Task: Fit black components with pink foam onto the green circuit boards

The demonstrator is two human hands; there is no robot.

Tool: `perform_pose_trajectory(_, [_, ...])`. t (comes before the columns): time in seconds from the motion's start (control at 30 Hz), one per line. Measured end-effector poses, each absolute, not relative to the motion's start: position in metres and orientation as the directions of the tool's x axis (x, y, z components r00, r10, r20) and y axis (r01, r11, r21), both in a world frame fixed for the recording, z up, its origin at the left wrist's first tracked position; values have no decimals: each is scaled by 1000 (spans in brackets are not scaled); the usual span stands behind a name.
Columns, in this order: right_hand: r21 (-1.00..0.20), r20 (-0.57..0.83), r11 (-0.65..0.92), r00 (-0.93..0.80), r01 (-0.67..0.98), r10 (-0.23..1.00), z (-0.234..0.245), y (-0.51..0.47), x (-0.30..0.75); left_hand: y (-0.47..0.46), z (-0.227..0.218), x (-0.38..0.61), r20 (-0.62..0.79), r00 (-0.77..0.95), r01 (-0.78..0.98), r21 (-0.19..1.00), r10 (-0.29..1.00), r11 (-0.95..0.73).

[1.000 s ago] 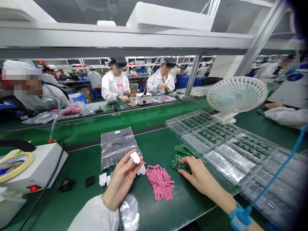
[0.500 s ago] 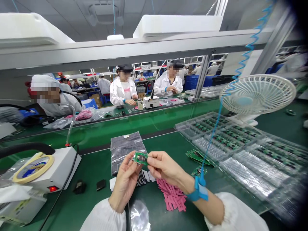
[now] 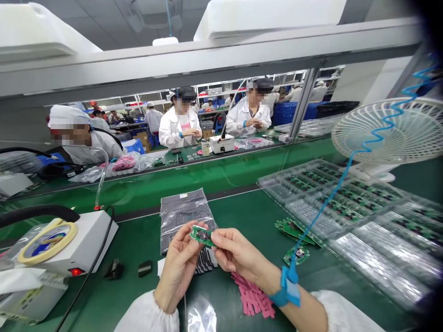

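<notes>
Left hand [image 3: 178, 269] and right hand [image 3: 238, 253] pinch green circuit board [image 3: 201, 235] by its ends, raised over green counter [image 3: 242, 207], seemingly held so its face shows. Loose boards [image 3: 294, 230] lie just right, beside clear tray [image 3: 346, 203], within reach. Pink strips [image 3: 252, 299] near counter's front edge.

The left hand [image 3: 179, 268] and right hand [image 3: 237, 252] are raised close together at centre, curled inward from the near side, pinching from opposite sides at one spot.
</notes>
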State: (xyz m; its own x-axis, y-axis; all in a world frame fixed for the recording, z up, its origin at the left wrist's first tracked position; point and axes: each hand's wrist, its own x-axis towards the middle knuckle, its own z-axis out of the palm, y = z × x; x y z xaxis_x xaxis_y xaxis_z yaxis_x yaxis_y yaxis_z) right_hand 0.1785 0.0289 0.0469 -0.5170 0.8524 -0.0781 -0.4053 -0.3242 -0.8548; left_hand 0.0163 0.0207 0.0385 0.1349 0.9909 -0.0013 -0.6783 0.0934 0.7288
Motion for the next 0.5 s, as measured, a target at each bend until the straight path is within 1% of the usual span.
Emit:
perform_pose_trajectory(0.37, [-866,-66,-303,-509,-398,858,46,28,177,21,41,14,9,133,-618,783,991,75])
perform_pose_trajectory(0.5, [-874,-52,-278,-492,-398,869,46,27,177,21,39,13,12,149,-633,770,989,86])
